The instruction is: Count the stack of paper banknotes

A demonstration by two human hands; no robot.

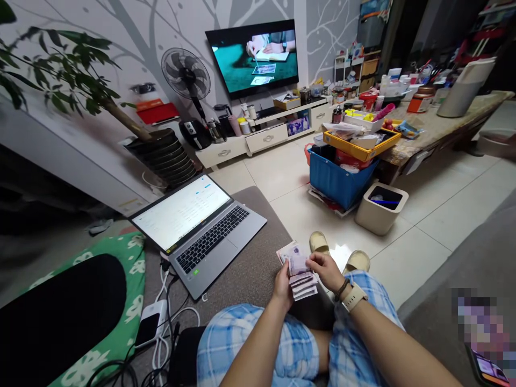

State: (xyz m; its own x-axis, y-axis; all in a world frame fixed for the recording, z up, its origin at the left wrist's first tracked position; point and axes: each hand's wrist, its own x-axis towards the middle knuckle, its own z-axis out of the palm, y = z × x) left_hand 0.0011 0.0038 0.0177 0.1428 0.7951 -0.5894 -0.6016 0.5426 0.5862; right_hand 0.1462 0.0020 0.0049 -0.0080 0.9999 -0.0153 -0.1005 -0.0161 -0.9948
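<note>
Head view. Both hands meet above the knees of a seated person in blue checked shorts. The left hand (283, 287) grips a fanned stack of banknotes (299, 275) from below, fingers curled round it. The right hand (325, 270), with a watch (354, 297) on its wrist, pinches the top note between thumb and fingers. The banknotes sit just in front of the lap, above a grey cushion (258, 263). An open laptop (199, 226) lies to the left on that cushion; two slippers (337, 251) rest on the tiled floor beyond the hands.
</note>
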